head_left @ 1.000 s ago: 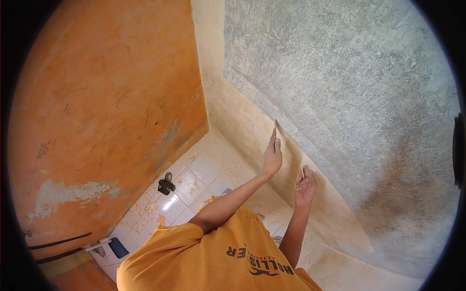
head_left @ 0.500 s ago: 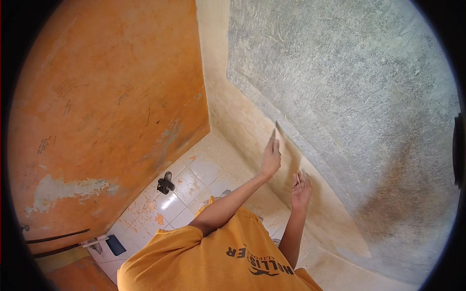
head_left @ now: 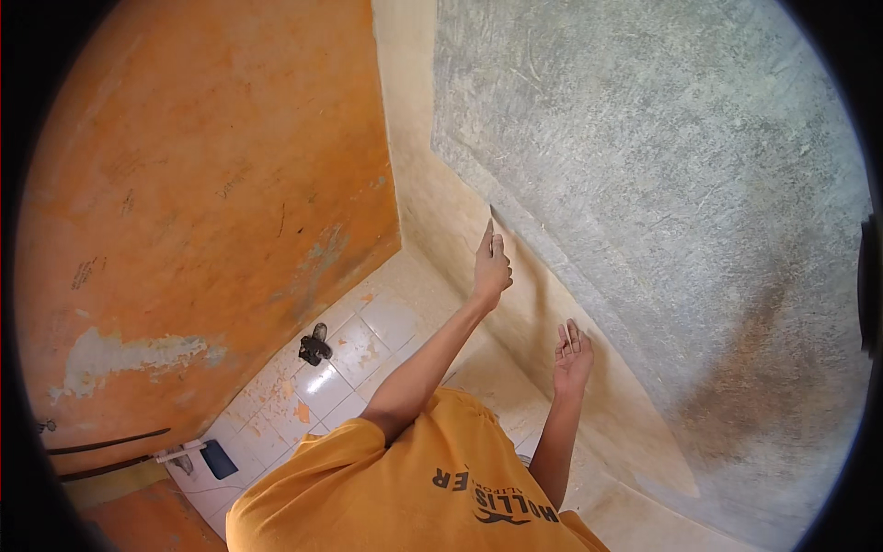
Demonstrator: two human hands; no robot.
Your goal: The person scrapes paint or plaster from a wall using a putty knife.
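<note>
Orange wall (head_left: 239, 184) stands left of the gray patch (head_left: 635, 184), with dark marks and some bare spots on its paint. Pale wall (head_left: 451, 216) runs down the left side of the gray patch and on under its slanted edge. A brown stain (head_left: 740, 368) spreads over the low right part of the gray patch. The left hand (head_left: 494, 271) is up by the slanted edge of the gray patch, just below and left of it. Its fingers are closed on a thin, dark tool (head_left: 492, 212). The tool sticks out past the fingertips, and its tip is at the edge of the gray patch; it looks like they touch, but I cannot be sure. Most of the tool is hidden by the fingers. The right hand (head_left: 572, 363) is lower, left of the gray patch and near its edge. Its palm shows, and its fingers point up, a bit bent and a bit apart. Far down and left of the gray patch is the white floor (head_left: 382, 322), with orange flakes (head_left: 302, 412), a black thing (head_left: 315, 344) and a blue pan (head_left: 218, 460) on it. The yellow shirt (head_left: 368, 497) is below and left of the gray patch.
</note>
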